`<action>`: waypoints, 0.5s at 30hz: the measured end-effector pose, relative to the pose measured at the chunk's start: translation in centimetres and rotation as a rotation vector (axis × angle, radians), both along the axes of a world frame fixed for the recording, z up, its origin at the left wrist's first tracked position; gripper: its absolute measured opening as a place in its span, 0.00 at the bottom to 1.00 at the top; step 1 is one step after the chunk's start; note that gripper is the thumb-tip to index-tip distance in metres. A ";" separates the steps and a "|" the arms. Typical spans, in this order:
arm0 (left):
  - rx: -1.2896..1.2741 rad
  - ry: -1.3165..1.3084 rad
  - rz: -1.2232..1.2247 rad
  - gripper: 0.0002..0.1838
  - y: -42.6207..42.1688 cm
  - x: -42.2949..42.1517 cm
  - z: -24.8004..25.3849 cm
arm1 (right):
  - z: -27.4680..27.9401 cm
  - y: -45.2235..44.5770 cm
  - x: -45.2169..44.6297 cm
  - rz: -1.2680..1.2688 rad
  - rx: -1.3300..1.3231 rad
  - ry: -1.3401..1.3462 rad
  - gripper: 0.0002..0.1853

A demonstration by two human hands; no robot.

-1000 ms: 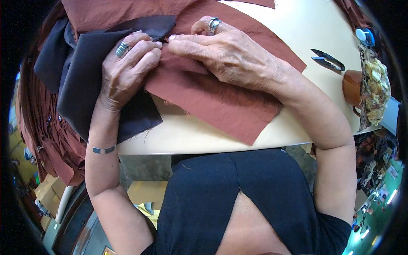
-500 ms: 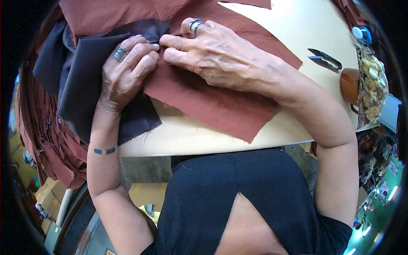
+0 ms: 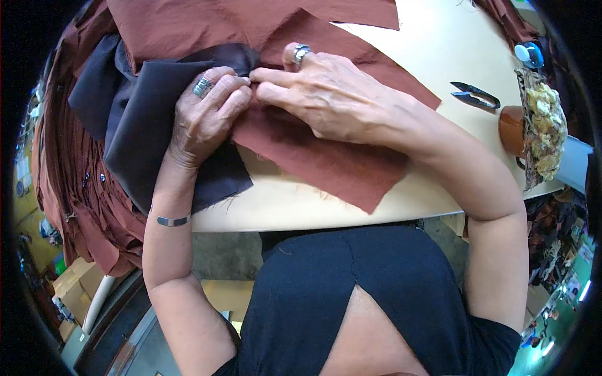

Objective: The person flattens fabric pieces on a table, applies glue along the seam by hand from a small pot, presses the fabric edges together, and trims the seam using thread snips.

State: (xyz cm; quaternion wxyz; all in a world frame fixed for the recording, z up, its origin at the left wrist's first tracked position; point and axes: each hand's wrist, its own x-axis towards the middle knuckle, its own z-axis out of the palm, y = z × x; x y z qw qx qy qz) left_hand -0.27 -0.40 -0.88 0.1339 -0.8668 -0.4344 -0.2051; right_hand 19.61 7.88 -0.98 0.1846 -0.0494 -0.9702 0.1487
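Observation:
My left hand (image 3: pixel 210 113) pinches the edge of a dark cloth (image 3: pixel 147 119) where it meets a reddish-brown cloth (image 3: pixel 338 172). Thumb and forefinger of my right hand (image 3: pixel 332 94) are pinched together right beside the left fingertips, at the same spot on the fabric. Whatever lies between the right fingertips is too small to make out. The dark cloth hangs over and under my left hand, and the brown cloth spreads beneath my right hand with a frayed lower edge.
Thread snips (image 3: pixel 475 95) lie on the pale table (image 3: pixel 282 210) at the right. Beyond them are a brown cup (image 3: pixel 512 130), a yellowish textured piece (image 3: pixel 544 125) and a blue-capped item (image 3: pixel 528 55). Gathered brown fabric (image 3: pixel 94 200) hangs at the left edge.
My left hand and the dark cloth have shifted slightly right in view. My right hand moved left, then slightly back right, and its fingertips are now close against the left ones.

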 end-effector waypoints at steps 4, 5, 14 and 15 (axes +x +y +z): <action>-0.002 0.003 0.000 0.09 0.2 -0.1 0.3 | 0.0 -0.3 -0.5 -0.031 0.016 0.047 0.09; -0.003 0.004 0.002 0.09 0.1 -0.1 0.1 | 0.5 -0.3 -0.1 -0.019 -0.026 -0.123 0.18; -0.034 -0.012 0.011 0.10 0.1 -0.2 0.4 | 0.4 -2.2 4.3 -0.082 0.093 -0.114 0.10; -0.033 -0.021 0.013 0.10 0.1 -0.1 0.4 | 0.5 -2.5 4.9 -0.092 0.099 -0.108 0.09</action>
